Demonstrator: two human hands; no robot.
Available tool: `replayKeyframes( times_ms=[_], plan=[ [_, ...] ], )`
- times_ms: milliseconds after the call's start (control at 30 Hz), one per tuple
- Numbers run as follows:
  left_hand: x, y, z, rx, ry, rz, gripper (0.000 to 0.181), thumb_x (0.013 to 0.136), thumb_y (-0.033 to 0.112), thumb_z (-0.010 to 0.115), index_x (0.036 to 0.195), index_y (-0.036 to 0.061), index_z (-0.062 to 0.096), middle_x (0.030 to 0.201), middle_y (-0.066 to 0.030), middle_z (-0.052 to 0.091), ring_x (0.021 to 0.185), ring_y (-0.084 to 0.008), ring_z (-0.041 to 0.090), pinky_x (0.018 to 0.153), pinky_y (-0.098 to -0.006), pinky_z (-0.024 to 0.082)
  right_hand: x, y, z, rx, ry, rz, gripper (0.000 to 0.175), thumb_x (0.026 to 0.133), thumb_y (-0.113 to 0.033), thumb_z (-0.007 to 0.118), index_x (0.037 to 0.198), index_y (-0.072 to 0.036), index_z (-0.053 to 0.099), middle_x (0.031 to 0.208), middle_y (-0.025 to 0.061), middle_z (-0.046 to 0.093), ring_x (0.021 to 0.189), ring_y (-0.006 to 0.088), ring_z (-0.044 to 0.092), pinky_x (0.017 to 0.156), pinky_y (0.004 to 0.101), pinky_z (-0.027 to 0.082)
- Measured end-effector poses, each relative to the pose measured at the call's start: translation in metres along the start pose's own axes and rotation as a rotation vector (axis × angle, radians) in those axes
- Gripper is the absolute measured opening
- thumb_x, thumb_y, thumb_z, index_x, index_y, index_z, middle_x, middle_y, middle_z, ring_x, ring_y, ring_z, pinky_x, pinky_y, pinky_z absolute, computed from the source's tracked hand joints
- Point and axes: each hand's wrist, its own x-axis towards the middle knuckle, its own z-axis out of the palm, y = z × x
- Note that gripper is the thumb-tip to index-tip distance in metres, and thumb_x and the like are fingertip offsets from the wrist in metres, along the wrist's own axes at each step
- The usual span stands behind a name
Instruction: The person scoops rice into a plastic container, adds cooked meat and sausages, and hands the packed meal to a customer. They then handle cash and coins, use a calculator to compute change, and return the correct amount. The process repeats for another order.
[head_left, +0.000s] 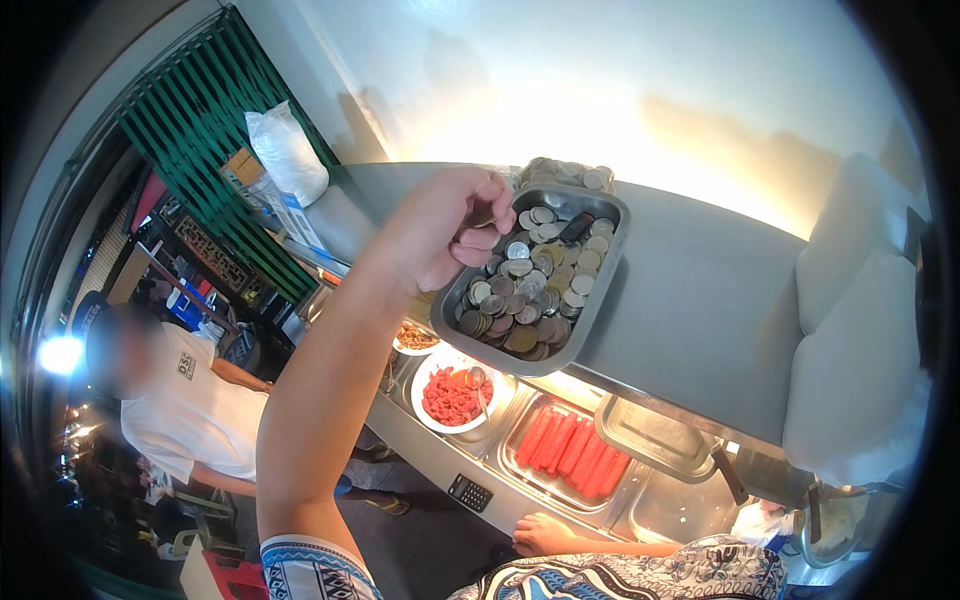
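Observation:
My left hand (472, 225) is raised over the left rim of a grey metal tray (604, 300). Its fingers are curled, and a yellowish edge that looks like a coin shows inside the fist. Many silver and brass-coloured coins (529, 277) heap in the tray, with a small black object (576, 227) lying on top. The tray stands on a raised metal shelf (690, 300), overhanging its front edge. Lower down, my right hand (541, 534) rests empty on the counter's near edge, in front of a pan of red sausage-shaped food (571, 454).
Behind the tray sits a clear bag of coins (566, 174). Below the shelf are a white bowl of red meat (456, 397) with a spoon, a metal lid (656, 435) and a calculator (471, 493). A person in a white shirt (199, 405) stands at left, near a green folding gate (225, 150).

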Motion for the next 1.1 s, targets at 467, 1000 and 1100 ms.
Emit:
replayKeyframes(
  times_ms=[467,1000,1100],
  plan=[
    [-0.001,-0.014,0.047,1.525,0.403,-0.042,0.018,0.089,0.017,0.072,0.099,0.0024,0.075,0.086,-0.0127,0.072,0.084,-0.0259,0.069,0.078,-0.0384,0.054,-0.003,0.006,0.007,-0.01,0.014,-0.002,0.016,0.089,-0.027,0.07,0.085,-0.012,0.064,0.088,0.0053,0.061,0.091,0.0254,0.063,0.082,0.0403,0.051],
    [-0.304,-0.45,0.088,-1.054,0.787,0.69,0.007,0.091,0.005,0.058,0.094,-0.0007,0.055,0.091,-0.014,0.056,0.078,-0.0233,0.054,0.053,-0.0285,0.045,0.005,-0.004,-0.016,0.066,-0.019,0.089,0.014,0.079,-0.014,0.077,0.083,-0.009,0.064,0.09,0.0087,0.063,0.088,0.0301,0.061,0.079,0.0418,0.047],
    [-0.318,-0.526,0.16,-1.17,1.417,0.323,0.01,0.094,0.001,0.057,0.102,-0.0011,0.064,0.092,-0.0127,0.062,0.072,-0.0193,0.057,0.052,-0.0273,0.044,0.01,-0.003,-0.03,0.161,-0.05,0.164,0.013,0.079,-0.012,0.078,0.088,-0.007,0.069,0.089,0.0105,0.065,0.086,0.0319,0.063,0.078,0.0428,0.05]
  ],
)
